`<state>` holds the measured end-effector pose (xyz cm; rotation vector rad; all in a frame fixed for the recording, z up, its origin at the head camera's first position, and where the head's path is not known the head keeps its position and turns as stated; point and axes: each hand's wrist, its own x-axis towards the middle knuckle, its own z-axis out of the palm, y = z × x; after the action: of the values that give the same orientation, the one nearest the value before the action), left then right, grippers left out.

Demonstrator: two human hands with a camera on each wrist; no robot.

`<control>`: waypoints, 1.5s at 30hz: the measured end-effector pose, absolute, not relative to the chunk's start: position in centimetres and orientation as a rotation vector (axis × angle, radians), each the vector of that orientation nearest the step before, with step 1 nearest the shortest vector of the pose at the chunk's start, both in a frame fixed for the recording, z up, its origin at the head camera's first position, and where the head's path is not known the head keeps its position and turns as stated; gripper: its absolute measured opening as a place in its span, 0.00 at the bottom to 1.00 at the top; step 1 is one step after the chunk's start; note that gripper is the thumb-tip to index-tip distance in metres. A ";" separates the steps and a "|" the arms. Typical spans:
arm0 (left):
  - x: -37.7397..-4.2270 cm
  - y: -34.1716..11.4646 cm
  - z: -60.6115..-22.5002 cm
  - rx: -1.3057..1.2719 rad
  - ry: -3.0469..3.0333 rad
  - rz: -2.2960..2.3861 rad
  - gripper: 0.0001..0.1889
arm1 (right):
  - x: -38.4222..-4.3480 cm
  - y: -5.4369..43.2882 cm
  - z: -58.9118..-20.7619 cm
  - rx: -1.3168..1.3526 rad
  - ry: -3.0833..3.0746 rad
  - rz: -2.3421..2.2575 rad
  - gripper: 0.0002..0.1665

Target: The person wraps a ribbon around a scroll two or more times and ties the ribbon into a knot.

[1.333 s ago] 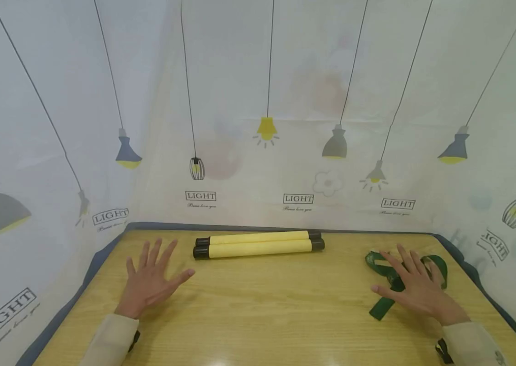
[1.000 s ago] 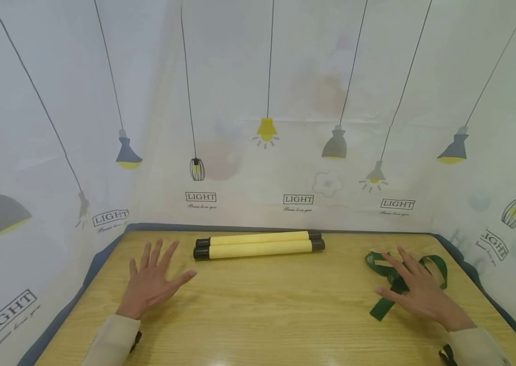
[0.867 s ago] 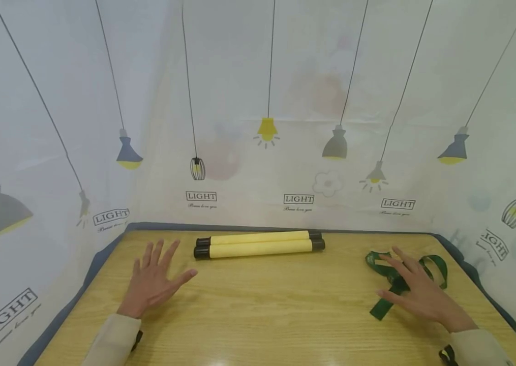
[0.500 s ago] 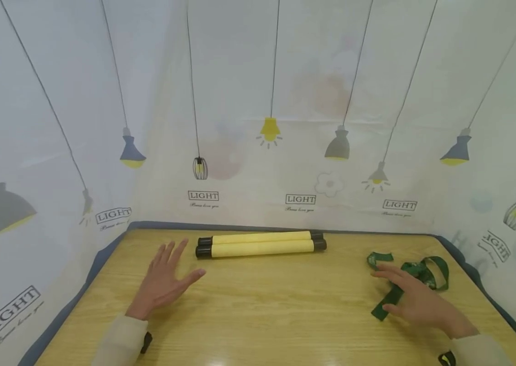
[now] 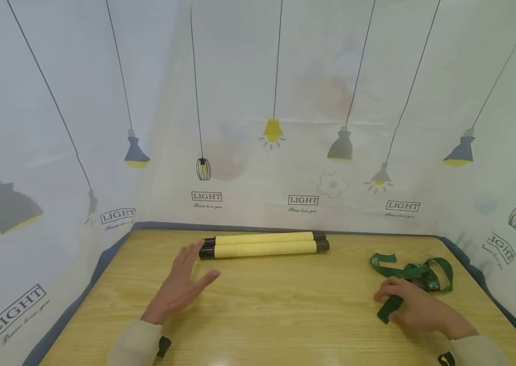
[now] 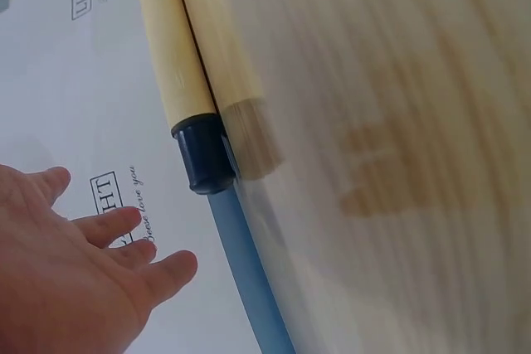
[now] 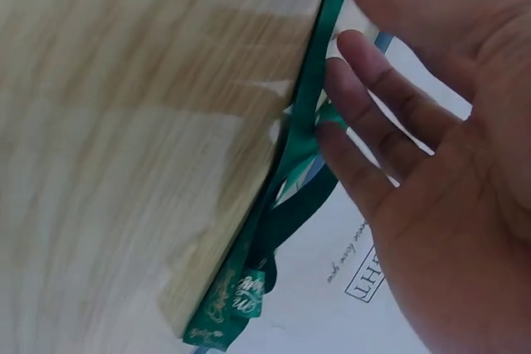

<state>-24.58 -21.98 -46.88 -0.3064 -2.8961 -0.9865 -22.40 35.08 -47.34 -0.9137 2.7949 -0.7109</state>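
My left hand (image 5: 177, 292), fingers extended and thumb spread, is over the table near the left end of two yellow rods (image 5: 264, 248) with black end caps, lying side by side at the back. The left wrist view shows this hand (image 6: 75, 263) holding nothing, apart from the black cap (image 6: 204, 153). On the right, my right hand (image 5: 422, 310) is low over the near end of a long green ribbon (image 5: 422, 274) with pale printed lettering. That ribbon end shows between thumb and fingers. In the right wrist view the fingers (image 7: 365, 105) are loosely bent beside the ribbon (image 7: 311, 80), not closed round it.
The wooden table (image 5: 276, 315) has a dark blue strip (image 5: 157, 224) along its back and sides. White sheets (image 5: 239, 76) printed with hanging lamps and the word LIGHT stand behind it and on both sides.
My left hand has moved right and turned towards the rods. My right hand has come back and down to the ribbon's near end, its fingers bending from spread. The head view has shifted slightly.
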 end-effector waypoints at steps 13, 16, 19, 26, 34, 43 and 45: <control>-24.2 -20.8 -46.7 -0.374 -2.849 -1.119 0.47 | -22.4 34.7 -47.3 -0.882 2.728 -0.747 0.06; -24.2 -20.4 -46.4 -0.390 -2.831 -1.162 0.48 | -22.2 34.2 -47.2 -0.929 2.793 -0.772 0.05; -24.3 -19.8 -46.2 -0.397 -2.821 -1.213 0.48 | -22.0 33.6 -47.0 -1.015 2.889 -0.811 0.05; -24.1 -17.7 -46.6 -0.423 -2.812 -1.271 0.45 | -22.2 31.7 -45.9 -1.066 2.928 -0.951 0.03; -23.4 -14.6 -47.1 -0.505 -2.793 -1.326 0.40 | -22.7 28.3 -45.0 -1.069 2.796 -1.111 0.02; -22.8 -10.9 -47.1 -0.667 -2.769 -1.388 0.39 | -23.3 24.7 -44.5 -1.010 2.727 -1.162 0.06; -22.7 -10.2 -47.1 -0.710 -2.748 -1.402 0.38 | -23.3 24.0 -44.4 -1.011 2.729 -1.148 0.06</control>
<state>-22.74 -10.22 -47.06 -0.7101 -2.7480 -1.4020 -23.32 24.03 -44.43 -1.0107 2.7285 -1.1476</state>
